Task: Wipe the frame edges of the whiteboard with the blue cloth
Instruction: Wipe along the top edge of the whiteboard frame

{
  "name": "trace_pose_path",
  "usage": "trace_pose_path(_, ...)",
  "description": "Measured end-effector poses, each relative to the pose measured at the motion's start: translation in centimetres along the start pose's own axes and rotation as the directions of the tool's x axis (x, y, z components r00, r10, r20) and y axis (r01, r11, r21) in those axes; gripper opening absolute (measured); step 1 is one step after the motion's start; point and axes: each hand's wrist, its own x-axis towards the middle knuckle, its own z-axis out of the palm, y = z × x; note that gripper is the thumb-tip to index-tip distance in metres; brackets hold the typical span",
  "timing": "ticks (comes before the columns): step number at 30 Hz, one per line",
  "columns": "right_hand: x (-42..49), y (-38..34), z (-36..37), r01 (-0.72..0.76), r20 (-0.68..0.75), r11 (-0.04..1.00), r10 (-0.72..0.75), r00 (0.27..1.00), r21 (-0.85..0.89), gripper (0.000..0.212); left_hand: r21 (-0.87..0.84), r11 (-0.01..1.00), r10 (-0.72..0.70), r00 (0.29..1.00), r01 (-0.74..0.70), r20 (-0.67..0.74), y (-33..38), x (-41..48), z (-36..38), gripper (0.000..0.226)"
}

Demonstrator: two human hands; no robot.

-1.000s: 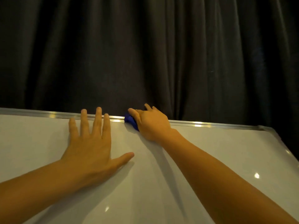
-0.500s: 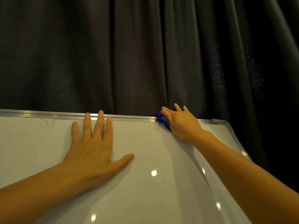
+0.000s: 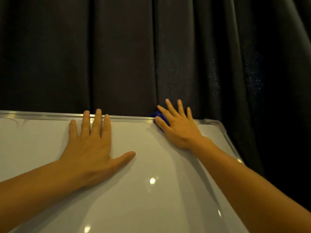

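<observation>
The left hand lay flat, fingers spread, on the glossy white whiteboard. Farther on, the right hand, fingers splayed, pressed the crumpled blue cloth beneath them against the silver metal frame edge, before a dark pleated curtain.

The right hand, a second ago just beside the left hand's fingertips on the top frame edge, now lies farther right along it, near the corner. Its fingers, earlier curled over the blue cloth, are now spread flat, reaching past the edge.
</observation>
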Motion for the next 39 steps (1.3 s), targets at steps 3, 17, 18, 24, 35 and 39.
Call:
trace_pose_path(3,0.5,0.1,-0.5,-0.097,0.051,0.995,0.097,0.994,0.002,0.079,0.005,1.0,-0.021,1.0,0.021,-0.004,1.2,0.6,-0.1,0.122)
trace_pose_path(17,-0.4,7.5,-0.6,-0.211,0.062,0.977,0.214,0.975,-0.041,0.048,0.013,1.0,-0.026,0.999,0.027,-0.04,7.0,2.8,1.2,0.125)
trace_pose_path(18,-0.2,6.8,-0.5,-0.198,0.059,0.98,0.199,0.978,-0.025,0.048,0.01,0.999,-0.031,0.999,0.031,-0.039,7.6,2.9,1.2,0.126)
trace_pose_path(24,0.8,1.3,0.6,0.11,0.043,0.992,-0.113,0.993,0.055,0.048,-0.001,1.0,0.026,0.998,-0.026,-0.054,13.5,3.1,2.2,0.122)
trace_pose_path(35,-0.4,7.8,-1.4,-0.087,0.119,0.991,0.074,0.99,0.106,0.044,0.018,0.999,0.037,0.999,-0.037,0.013,15.2,2.3,1.9,0.132)
trace_pose_path(39,0.1,4.5,-0.9,0.142,0.038,0.986,-0.146,0.989,0.091,0.043,0.012,0.999,0.046,0.999,-0.046,-0.013,16.5,2.3,2.3,0.127)
